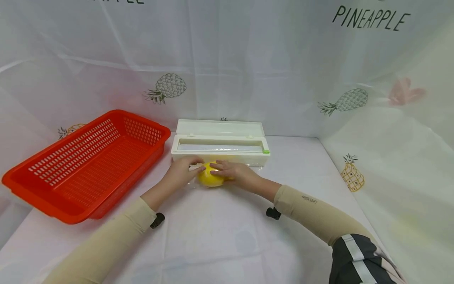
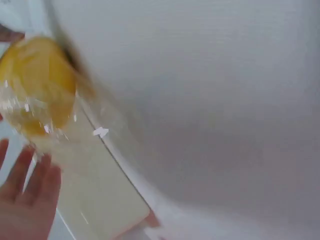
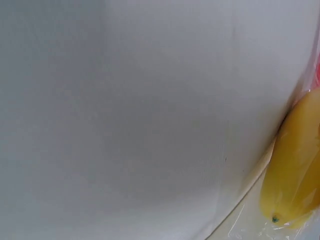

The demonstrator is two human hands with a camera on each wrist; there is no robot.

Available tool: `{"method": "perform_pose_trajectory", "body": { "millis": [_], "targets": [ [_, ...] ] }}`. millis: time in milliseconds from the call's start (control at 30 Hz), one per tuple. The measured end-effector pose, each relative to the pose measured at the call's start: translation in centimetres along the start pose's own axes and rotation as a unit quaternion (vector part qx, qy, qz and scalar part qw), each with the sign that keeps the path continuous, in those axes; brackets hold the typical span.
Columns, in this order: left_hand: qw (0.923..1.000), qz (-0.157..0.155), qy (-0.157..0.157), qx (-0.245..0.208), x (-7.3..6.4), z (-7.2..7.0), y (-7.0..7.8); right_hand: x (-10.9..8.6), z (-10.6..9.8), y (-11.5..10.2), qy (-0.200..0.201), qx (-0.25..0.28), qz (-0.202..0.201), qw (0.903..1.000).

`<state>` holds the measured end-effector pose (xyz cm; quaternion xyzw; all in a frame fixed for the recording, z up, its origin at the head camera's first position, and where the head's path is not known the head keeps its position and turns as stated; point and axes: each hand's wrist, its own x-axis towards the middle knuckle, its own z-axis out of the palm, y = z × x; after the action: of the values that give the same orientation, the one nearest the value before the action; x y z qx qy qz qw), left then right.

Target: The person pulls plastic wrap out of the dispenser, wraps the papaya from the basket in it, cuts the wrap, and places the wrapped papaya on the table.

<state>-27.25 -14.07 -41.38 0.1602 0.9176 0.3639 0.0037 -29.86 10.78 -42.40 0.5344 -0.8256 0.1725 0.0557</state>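
Observation:
A yellow fruit, apparently a lemon, has clear cling film over it and sits just in front of the white cling film dispenser. My right hand holds the fruit from the right, its fingers lying across the top. At the fruit's left side is my left hand, its thumb and forefinger apart; in the left wrist view its fingers look straight, close to the crinkled film. The right wrist view shows the wrapped fruit with a small green tip; the hand is out of that view.
A red plastic basket stands at the left. The dispenser's lid is raised at the back, with a roll of film inside. A white cloth covers the table; a pineapple-print curtain hangs behind.

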Motion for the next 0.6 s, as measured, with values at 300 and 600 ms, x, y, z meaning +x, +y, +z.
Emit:
{"method": "perform_pose_trajectory", "body": {
  "millis": [300,600],
  "targets": [
    [0.9713,-0.062,-0.154,-0.170,-0.3,0.7,-0.8,-1.9,-0.6,-1.7,-0.054,0.020,-0.025,0.9981],
    [0.9646,-0.106,-0.158,-0.183,-2.6,2.0,0.4,-4.1,-0.3,-3.0,-0.015,0.020,-0.043,0.9987]
  ]
}}
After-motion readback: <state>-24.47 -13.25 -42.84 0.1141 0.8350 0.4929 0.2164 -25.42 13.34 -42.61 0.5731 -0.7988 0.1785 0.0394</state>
